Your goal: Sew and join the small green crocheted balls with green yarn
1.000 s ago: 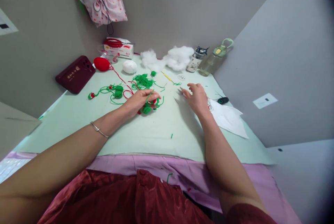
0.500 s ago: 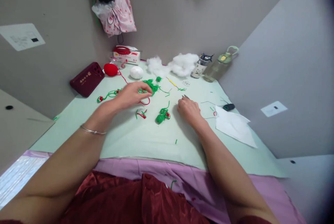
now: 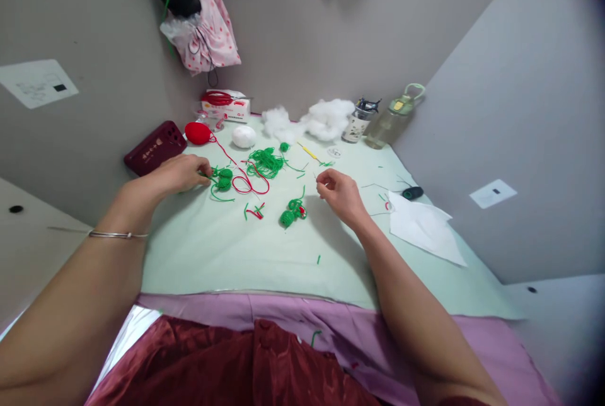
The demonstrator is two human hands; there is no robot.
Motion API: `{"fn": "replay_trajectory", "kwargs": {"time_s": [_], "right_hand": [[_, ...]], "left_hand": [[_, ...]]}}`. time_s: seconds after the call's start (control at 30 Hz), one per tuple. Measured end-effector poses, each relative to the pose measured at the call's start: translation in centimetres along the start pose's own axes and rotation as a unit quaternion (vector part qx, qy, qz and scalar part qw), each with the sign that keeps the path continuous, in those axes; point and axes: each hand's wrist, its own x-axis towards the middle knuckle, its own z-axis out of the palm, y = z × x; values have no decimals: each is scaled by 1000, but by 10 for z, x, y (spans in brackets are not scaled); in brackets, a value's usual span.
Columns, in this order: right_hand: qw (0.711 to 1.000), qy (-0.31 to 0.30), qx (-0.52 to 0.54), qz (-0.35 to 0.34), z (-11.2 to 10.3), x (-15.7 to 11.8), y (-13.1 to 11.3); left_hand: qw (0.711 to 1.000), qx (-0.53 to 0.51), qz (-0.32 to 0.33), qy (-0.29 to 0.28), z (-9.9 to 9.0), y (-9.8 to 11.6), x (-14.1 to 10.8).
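Observation:
At the left of the table, my left hand [image 3: 185, 173] has its fingers closed at the edge of some small green crocheted pieces [image 3: 224, 179] with trailing yarn ends. The fingers partly cover these pieces. My right hand [image 3: 341, 197] is raised a little over the table with thumb and forefinger pinched; a thin sliver shows at the fingertips, too small to name. Between the hands lies another green crocheted piece with a bit of red [image 3: 293, 212]. Red and green yarn snippets [image 3: 255, 211] lie to its left. A loose green yarn tangle [image 3: 265, 164] sits behind, beside looped red yarn [image 3: 250, 185].
Along the back stand a red yarn ball [image 3: 198, 133], a white ball [image 3: 244, 137], white stuffing [image 3: 327, 120], a pen cup [image 3: 357, 127] and a bottle [image 3: 390, 122]. A yellow-handled crochet hook [image 3: 308, 150] lies near them. White sheet [image 3: 420, 229] at right; maroon case [image 3: 155, 147] at left.
My left hand has moved left from the green tangle to the small green pieces. My right hand has turned and lifted slightly into a pinch; the grey tip seen beside it is gone from view.

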Motion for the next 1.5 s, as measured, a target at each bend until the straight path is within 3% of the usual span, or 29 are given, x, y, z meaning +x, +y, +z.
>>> {"fn": "replay_trajectory", "kwargs": {"time_s": [0.07,0.17,0.33,0.4,0.5,0.6,0.8,0.9,1.03,1.13,1.2,1.3,1.37,1.43,1.5], "right_hand": [[1000,2,23,-3,0,-1,-1],[998,11,56,-1,0,-1,-1],[991,4,133,8,3,0,-2],[982,-3,190,24,2,0,-5],[959,-11,281,42,-1,-3,-13],[934,-38,353,31,-4,-9,-22],[919,-204,327,-84,4,-19,-45],[912,-237,316,-111,8,-15,-49],[919,-197,336,-63,2,-3,-42],[921,-186,342,-21,-4,4,-37],[919,-210,334,-7,-3,6,-38],[914,-269,304,-13,4,5,-46],[911,-305,278,-27,8,4,-51],[915,-311,256,-21,8,5,-55],[927,-273,259,10,6,8,-56]], "left_hand": [[996,86,1,-12,2,2,0],[969,231,19,-88,2,15,-8],[940,318,-62,-105,7,28,-24],[937,323,-59,-116,10,29,-26],[969,227,-7,-100,15,37,-25],[985,109,51,-120,24,59,-27],[973,-22,145,-179,60,109,-29],[966,-73,161,-191,69,121,-24],[955,-137,123,-231,62,117,-14],[934,-252,73,-241,58,107,-8],[900,-356,36,-251,62,101,-7],[814,-512,-7,-274,72,96,-8],[776,-571,-59,-263,77,93,-10],[770,-586,-95,-233,81,88,-12],[792,-562,-128,-200,85,81,-15]]}}
